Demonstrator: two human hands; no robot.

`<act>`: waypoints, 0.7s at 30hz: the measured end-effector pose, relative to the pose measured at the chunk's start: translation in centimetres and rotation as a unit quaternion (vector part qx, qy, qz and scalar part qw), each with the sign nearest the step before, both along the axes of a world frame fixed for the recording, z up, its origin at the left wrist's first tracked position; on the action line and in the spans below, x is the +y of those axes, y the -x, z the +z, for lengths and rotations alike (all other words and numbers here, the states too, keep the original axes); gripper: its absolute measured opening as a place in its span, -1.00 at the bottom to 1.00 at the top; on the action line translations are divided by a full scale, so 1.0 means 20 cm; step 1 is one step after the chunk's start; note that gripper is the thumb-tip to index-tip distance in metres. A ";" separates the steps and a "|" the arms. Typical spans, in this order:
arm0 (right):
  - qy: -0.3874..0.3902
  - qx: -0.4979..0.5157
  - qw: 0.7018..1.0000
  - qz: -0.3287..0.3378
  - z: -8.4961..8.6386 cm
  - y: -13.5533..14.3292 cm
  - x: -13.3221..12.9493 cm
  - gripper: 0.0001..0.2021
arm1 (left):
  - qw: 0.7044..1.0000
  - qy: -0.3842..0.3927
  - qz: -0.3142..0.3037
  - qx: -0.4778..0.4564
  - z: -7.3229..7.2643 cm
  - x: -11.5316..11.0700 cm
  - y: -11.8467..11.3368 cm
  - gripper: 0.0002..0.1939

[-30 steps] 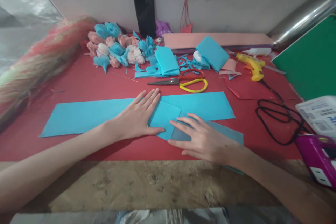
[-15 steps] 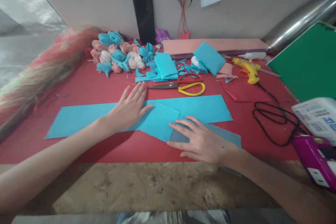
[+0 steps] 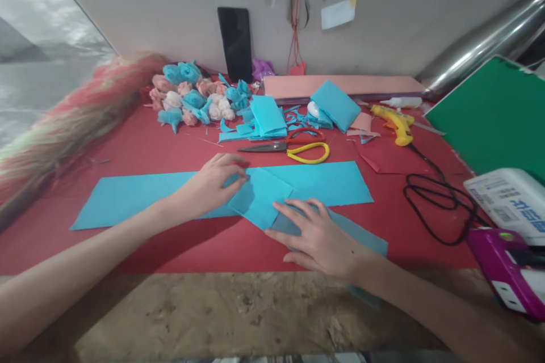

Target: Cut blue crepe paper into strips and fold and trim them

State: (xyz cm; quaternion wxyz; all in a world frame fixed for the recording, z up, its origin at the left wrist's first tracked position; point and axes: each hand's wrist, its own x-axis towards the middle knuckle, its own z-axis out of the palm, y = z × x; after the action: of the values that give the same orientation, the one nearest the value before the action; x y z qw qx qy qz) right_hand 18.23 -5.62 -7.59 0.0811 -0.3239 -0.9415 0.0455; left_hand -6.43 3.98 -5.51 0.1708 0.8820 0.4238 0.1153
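Observation:
A long blue paper strip lies across the red table covering. Over its middle rests a folded-over blue sheet, whose other part runs off to the right under my right hand. My left hand is on the strip at the sheet's left edge, fingers bent and the thumb a little apart from them. Spread-fingered and flat, my right hand presses on the sheet near its fold. Just beyond the papers are scissors with one red and one yellow handle loop.
Behind lie blue, pink and white paper flowers, blue paper pieces and an upright phone. At right are a yellow glue gun, its black cord, a green board and a purple power strip.
My left hand has drawn back slightly towards me, its fingers going from stretched flat to bent. My right hand stays spread on the sheet. The whole view has shifted slightly.

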 end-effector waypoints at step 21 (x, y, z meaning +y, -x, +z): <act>-0.010 0.227 0.963 -0.142 0.04 -0.07 0.10 -0.71 | 0.979 0.140 0.039 -0.141 0.05 -0.03 -0.05 -0.70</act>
State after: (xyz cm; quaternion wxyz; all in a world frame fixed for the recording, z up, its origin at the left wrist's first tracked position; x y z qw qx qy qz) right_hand 19.68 -3.62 -6.75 0.3014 -0.4344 -0.8432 0.0968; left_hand -5.48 3.39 -4.60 0.3465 0.8067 0.4416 0.1848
